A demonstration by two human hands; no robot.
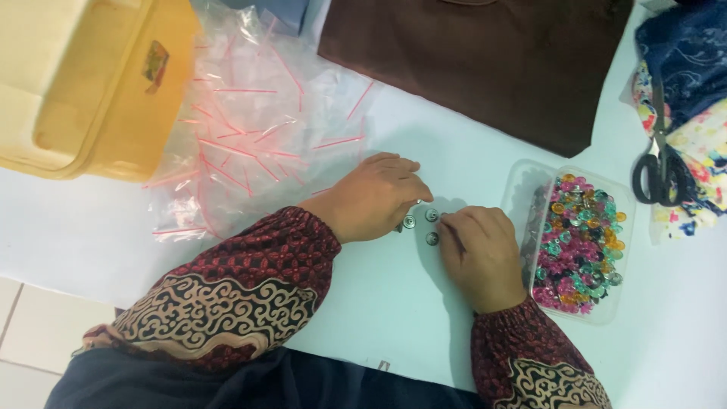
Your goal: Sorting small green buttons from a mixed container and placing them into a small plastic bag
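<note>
Three small round silver snap buttons (425,224) lie close together on the white table (394,303). My left hand (379,195) rests knuckles-up just left of them, fingertips curled down onto the nearest button. My right hand (478,254) lies to their right, its fingers bent with the tips touching the buttons. Whether either hand pinches a button is hidden by the fingers. Both arms wear dark red patterned sleeves.
A clear plastic tray (522,182) of several colourful gem-like beads sits right of my right hand. Small clear zip bags (250,121) with red strips are piled at back left beside a yellow plastic box (91,83). Brown fabric (492,60) lies behind; black scissors (659,163) rest on patterned cloth (704,144).
</note>
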